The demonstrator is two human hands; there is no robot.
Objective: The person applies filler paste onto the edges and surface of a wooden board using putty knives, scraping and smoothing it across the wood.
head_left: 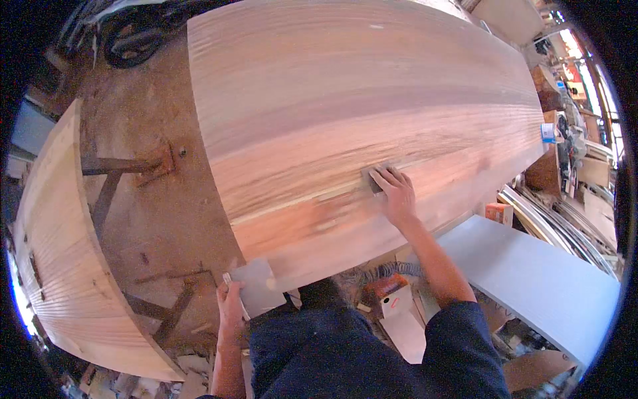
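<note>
A large wooden panel (359,86) with long grain lines lies across the middle of the view. On its nearer part, my right hand (393,189) is closed on a small dark block (373,181) pressed flat against the wood. Beside the panel's near left corner, my left hand (230,302) grips a thin, pale grey sheet (258,286) by its left edge. The sheet lies close to the panel's corner; whether they touch is unclear.
Another wooden panel (60,246) stands at the left near metal legs (109,166). A pale board (538,279) lies at the right, near an orange box (498,213). A blue-and-white can (547,133) is by the panel's far right corner.
</note>
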